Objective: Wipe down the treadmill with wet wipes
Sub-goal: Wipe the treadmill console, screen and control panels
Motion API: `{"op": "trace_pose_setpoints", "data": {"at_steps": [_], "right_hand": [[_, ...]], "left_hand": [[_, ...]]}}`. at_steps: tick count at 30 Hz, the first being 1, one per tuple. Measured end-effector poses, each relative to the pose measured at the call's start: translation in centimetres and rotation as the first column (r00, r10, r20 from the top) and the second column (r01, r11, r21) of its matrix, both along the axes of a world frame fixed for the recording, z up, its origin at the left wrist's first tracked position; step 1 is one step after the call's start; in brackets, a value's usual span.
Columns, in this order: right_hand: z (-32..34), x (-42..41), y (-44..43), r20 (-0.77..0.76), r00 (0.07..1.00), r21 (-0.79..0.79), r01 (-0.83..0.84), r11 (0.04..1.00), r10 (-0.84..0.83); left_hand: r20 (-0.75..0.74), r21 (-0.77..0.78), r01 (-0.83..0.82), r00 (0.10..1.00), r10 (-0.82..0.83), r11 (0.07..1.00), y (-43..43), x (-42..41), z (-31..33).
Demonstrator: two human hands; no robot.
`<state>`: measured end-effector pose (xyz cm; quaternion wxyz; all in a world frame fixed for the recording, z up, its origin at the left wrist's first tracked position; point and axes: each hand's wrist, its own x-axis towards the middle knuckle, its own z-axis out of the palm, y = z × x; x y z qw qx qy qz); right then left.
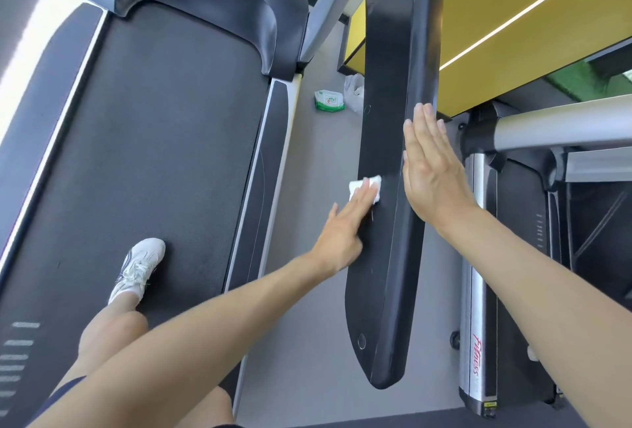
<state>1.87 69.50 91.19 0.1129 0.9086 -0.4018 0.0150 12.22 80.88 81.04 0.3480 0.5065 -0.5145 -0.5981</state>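
Wipe (356, 187) under flat left hand (345, 226), right hand (431, 173) flat

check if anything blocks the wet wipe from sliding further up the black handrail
Nothing visible does. The left hand presses the wet wipe on the black handrail, whose face runs bare ahead of it. The right hand lies flat on the opposite side, out of the wipe's path.
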Motion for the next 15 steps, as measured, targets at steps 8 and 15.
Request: {"op": "trace_pose_setpoints", "data": {"at_steps": [8, 15], "right_hand": [[-0.1, 0.0, 0.0, 0.017, 1.0, 0.008, 0.007, 1.0, -0.007], [0.0, 0.1, 0.2, 0.013, 1.0, 0.016, 0.015, 1.0, -0.015]], "left_hand": [[-0.027, -0.104, -0.003, 1.0, 0.001, 0.995, 1.0, -0.8, 2.1], [0.007, 0.009, -0.045, 0.999, 0.045, 0.999, -2.4, 0.4, 2.1]]}}
